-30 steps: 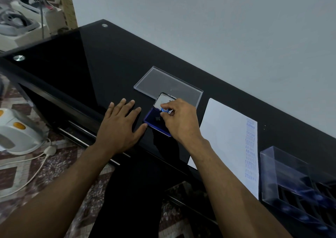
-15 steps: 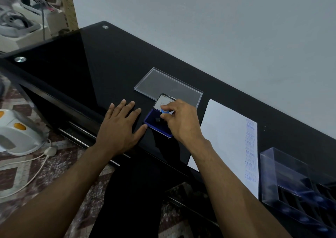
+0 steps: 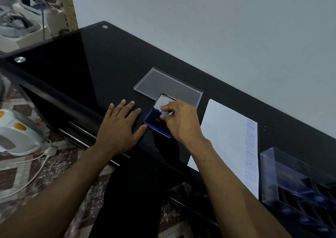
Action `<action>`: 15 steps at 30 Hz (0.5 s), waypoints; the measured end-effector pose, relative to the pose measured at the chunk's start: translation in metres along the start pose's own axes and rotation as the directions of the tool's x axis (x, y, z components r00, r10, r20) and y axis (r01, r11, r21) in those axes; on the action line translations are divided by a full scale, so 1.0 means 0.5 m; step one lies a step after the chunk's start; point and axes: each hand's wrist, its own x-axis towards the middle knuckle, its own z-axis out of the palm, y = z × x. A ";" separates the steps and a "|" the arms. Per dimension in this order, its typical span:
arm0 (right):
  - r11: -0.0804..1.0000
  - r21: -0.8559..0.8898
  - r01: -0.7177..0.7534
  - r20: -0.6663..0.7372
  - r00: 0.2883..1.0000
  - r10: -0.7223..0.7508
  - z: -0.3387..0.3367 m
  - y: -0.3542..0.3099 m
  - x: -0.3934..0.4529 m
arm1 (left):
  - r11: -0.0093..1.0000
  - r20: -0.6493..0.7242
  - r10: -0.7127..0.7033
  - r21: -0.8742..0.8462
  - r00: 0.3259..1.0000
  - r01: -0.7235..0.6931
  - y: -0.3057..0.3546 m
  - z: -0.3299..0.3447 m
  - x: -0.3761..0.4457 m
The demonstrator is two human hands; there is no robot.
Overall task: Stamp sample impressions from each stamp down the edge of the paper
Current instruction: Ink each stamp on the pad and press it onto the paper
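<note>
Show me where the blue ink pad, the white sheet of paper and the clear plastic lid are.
blue ink pad (image 3: 152, 118): head view, on its ink surface.
white sheet of paper (image 3: 223, 134): head view, blank middle.
clear plastic lid (image 3: 163, 84): head view, flat centre.

Blue-knobbed stamp (image 3: 165, 112) on open ink pad (image 3: 156, 123).

- We see a dim, cool-toned indoor scene under soft, even light.
- The glossy black table (image 3: 112, 70) reflects the pale wall (image 3: 218, 29) as a grey sheen across its far-left corner.
- The hands cast faint, soft shadows.
- Wide-angle distortion bends the table's edges; the frame's borders look slightly blurred.
</note>
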 end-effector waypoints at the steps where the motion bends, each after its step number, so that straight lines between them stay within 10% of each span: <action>1: 1.000 0.005 0.003 -0.005 1.000 -0.003 0.001 0.000 0.000 | 1.000 0.000 0.000 0.000 1.000 0.000 0.000 0.000 0.000; 15: 0.999 0.029 0.028 -0.032 0.999 -0.027 0.003 0.007 -0.008 | 1.000 0.005 -0.007 -0.009 1.000 0.007 0.001 -0.005 -0.001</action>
